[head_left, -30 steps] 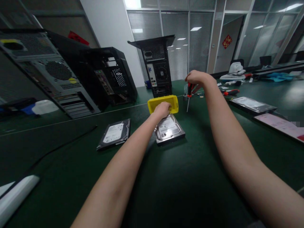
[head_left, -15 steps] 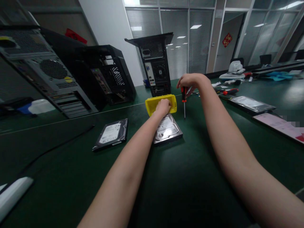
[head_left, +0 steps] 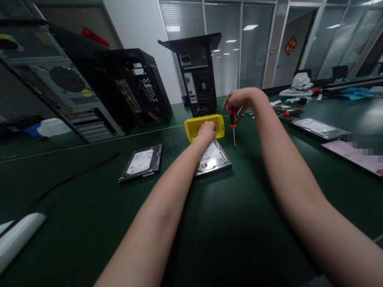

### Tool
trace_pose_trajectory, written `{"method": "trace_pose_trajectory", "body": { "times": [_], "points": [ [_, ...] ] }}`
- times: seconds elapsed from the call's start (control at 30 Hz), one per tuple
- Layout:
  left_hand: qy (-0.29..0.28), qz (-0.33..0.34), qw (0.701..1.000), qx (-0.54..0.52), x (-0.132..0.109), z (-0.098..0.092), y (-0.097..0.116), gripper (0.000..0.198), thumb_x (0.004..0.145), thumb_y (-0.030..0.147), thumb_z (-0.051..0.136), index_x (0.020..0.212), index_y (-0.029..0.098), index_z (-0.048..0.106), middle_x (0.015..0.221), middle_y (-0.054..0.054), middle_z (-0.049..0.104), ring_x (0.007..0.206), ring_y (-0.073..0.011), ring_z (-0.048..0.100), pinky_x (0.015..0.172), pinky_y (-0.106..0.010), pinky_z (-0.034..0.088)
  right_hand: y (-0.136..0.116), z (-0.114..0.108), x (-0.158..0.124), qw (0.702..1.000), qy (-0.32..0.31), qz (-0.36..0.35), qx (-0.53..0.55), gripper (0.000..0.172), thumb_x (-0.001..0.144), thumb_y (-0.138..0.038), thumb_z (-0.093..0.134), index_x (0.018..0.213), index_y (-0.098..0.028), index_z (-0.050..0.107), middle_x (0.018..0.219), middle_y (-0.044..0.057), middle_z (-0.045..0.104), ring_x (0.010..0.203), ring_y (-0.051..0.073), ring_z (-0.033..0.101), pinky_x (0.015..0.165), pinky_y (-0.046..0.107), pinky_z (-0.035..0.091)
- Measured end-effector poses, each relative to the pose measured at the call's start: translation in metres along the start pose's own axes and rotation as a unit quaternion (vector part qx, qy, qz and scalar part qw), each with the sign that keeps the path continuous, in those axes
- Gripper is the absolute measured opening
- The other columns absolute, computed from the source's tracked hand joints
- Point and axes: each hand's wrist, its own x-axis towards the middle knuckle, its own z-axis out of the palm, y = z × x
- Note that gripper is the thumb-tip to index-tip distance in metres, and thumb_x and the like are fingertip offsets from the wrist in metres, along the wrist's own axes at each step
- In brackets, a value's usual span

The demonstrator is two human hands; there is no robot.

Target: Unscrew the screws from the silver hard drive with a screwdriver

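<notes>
My left hand (head_left: 206,130) is closed on the near edge of a yellow plastic box (head_left: 193,127) that stands on the green table. Just in front of that hand lies a hard drive (head_left: 213,159), label up, partly hidden by my forearm. My right hand (head_left: 241,98) grips a red and black screwdriver (head_left: 232,121) by its handle, shaft pointing down at the table to the right of the box and the drive. A second hard drive (head_left: 142,162) lies flat to the left, away from both hands.
Three open computer cases (head_left: 198,75) stand along the back and left of the green table (head_left: 233,223). Another drive (head_left: 319,128), a pink sheet (head_left: 353,154) and tools (head_left: 291,113) lie at the right. A black cable (head_left: 66,182) crosses the left; a white object (head_left: 18,238) is at the near left edge.
My right hand has brought the screwdriver leftward and nearer, from the far tools to beside the yellow box. My left hand has stayed on the box.
</notes>
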Motion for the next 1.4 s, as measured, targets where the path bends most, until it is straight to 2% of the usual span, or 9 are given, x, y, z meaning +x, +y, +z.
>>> {"method": "trace_pose_trajectory", "body": {
  "times": [0.23, 0.4, 0.5, 0.6, 0.73, 0.87, 1.07, 1.23, 1.4],
  "points": [
    [0.004, 0.007, 1.000, 0.016, -0.009, -0.004, 0.001, 0.021, 0.081, 0.012, 0.058, 0.098, 0.012, 0.071, 0.108, -0.015, 0.067, 0.100, -0.0257, 0.063, 0.090, -0.033, 0.046, -0.003, 0.001, -0.003, 1.000, -0.008, 0.002, -0.004, 0.035, 0.088, -0.014, 0.051, 0.122, -0.010, 0.060, 0.085, 0.010, 0.071, 0.073, 0.018, 0.071, 0.062, 0.027, 0.057],
    [-0.006, 0.069, 0.997, 0.015, -0.023, -0.017, 0.005, 0.015, 0.081, 0.015, 0.061, 0.091, 0.013, 0.071, 0.101, -0.011, 0.067, 0.098, -0.0225, 0.062, 0.088, -0.029, 0.045, -0.004, -0.002, -0.007, 1.000, 0.009, -0.011, 0.001, 0.033, 0.088, -0.014, 0.050, 0.119, -0.010, 0.062, 0.089, 0.010, 0.071, 0.075, 0.018, 0.070, 0.065, 0.027, 0.058],
    [-0.004, 0.136, 0.991, 0.013, -0.044, -0.032, 0.008, 0.014, 0.082, 0.015, 0.059, 0.090, 0.016, 0.071, 0.104, -0.008, 0.063, 0.098, -0.0202, 0.059, 0.088, -0.028, 0.043, -0.006, -0.007, -0.014, 0.999, 0.035, -0.031, 0.017, 0.031, 0.087, -0.011, 0.049, 0.114, -0.010, 0.064, 0.095, 0.011, 0.070, 0.080, 0.020, 0.070, 0.068, 0.029, 0.059],
    [0.026, 0.247, 0.969, 0.007, -0.074, -0.050, 0.006, 0.014, 0.085, 0.018, 0.057, 0.091, 0.014, 0.069, 0.097, -0.008, 0.060, 0.090, -0.0198, 0.058, 0.081, -0.031, 0.044, -0.009, -0.012, -0.025, 0.996, 0.040, -0.069, 0.040, 0.030, 0.086, -0.009, 0.047, 0.111, -0.011, 0.064, 0.103, 0.012, 0.068, 0.088, 0.024, 0.070, 0.073, 0.034, 0.060],
    [0.046, 0.264, 0.963, -0.032, -0.113, -0.064, -0.005, 0.016, 0.088, 0.024, 0.054, 0.092, 0.016, 0.067, 0.095, -0.007, 0.058, 0.087, -0.0181, 0.056, 0.076, -0.030, 0.044, -0.015, -0.018, -0.039, 0.993, 0.024, -0.103, 0.061, 0.028, 0.085, -0.013, 0.051, 0.111, -0.014, 0.062, 0.115, 0.015, 0.064, 0.099, 0.025, 0.067, 0.085, 0.037, 0.058],
    [0.029, 0.247, 0.967, -0.048, -0.134, -0.059, -0.011, 0.015, 0.089, 0.025, 0.054, 0.093, 0.017, 0.066, 0.096, -0.006, 0.058, 0.086, -0.0171, 0.056, 0.074, -0.029, 0.044, -0.020, -0.021, -0.049, 0.992, -0.005, -0.120, 0.041, 0.028, 0.086, -0.014, 0.050, 0.112, -0.015, 0.062, 0.112, 0.012, 0.065, 0.100, 0.025, 0.066, 0.087, 0.037, 0.057],
    [0.041, 0.235, 0.970, -0.047, -0.134, -0.045, 0.003, 0.016, 0.090, 0.027, 0.053, 0.095, 0.019, 0.066, 0.097, -0.005, 0.059, 0.086, -0.0172, 0.056, 0.070, -0.028, 0.044, -0.026, -0.024, -0.060, 0.988, -0.034, -0.150, 0.028, 0.028, 0.088, -0.015, 0.050, 0.115, -0.015, 0.060, 0.109, 0.010, 0.065, 0.103, 0.024, 0.064, 0.088, 0.035, 0.056],
    [0.060, 0.256, 0.965, 0.021, -0.128, -0.042, 0.011, 0.016, 0.090, 0.025, 0.053, 0.094, 0.018, 0.066, 0.096, -0.005, 0.058, 0.086, -0.0178, 0.056, 0.069, -0.028, 0.043, -0.024, -0.023, -0.065, 0.990, -0.023, -0.141, -0.001, 0.033, 0.089, -0.011, 0.046, 0.120, -0.011, 0.058, 0.111, 0.013, 0.062, 0.100, 0.025, 0.063, 0.092, 0.042, 0.051],
    [0.083, 0.270, 0.956, 0.084, -0.125, -0.041, 0.014, 0.017, 0.091, 0.025, 0.052, 0.093, 0.018, 0.067, 0.094, -0.005, 0.059, 0.086, -0.0186, 0.055, 0.070, -0.029, 0.041, -0.020, -0.023, -0.059, 0.989, -0.036, -0.143, -0.001, 0.036, 0.088, -0.011, 0.047, 0.122, -0.011, 0.058, 0.108, 0.012, 0.062, 0.094, 0.022, 0.062, 0.090, 0.042, 0.051]
  ]
}}
